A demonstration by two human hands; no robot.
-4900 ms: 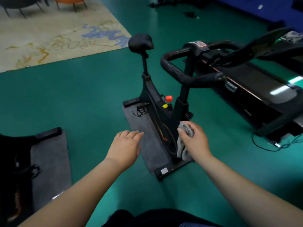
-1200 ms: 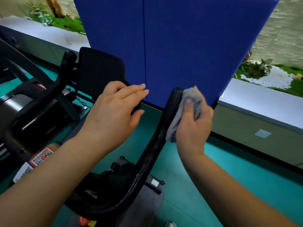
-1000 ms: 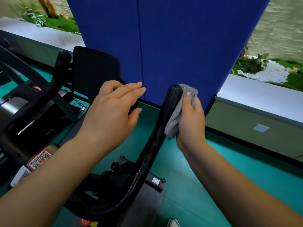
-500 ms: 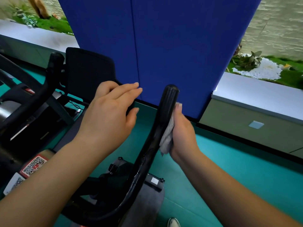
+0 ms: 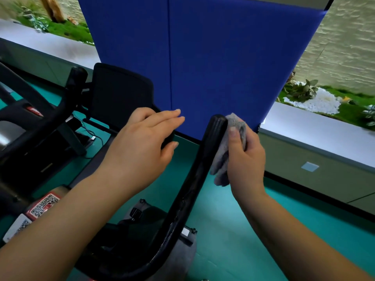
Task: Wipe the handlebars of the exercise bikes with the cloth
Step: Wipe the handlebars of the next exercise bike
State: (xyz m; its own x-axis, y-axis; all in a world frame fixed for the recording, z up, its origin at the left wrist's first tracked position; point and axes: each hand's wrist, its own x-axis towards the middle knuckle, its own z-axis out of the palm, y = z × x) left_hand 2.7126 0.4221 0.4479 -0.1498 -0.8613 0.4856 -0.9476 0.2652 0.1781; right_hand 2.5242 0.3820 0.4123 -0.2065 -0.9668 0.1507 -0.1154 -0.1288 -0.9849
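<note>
Cloth [image 5: 229, 147] against handlebar [image 5: 194, 175], in right hand [image 5: 246, 159]

Both forearms were bare as far as the lower edge of the picture, with no sleeve or cuff in view. The left grip [image 5: 142, 147] and the right grip [image 5: 246, 159] wore no glove, ring, watch or band on the parts that showed. The nails that could be seen, on the left fingers [image 5: 172, 116] and on the right thumb [image 5: 233, 131], were short and looked unpainted.
</note>
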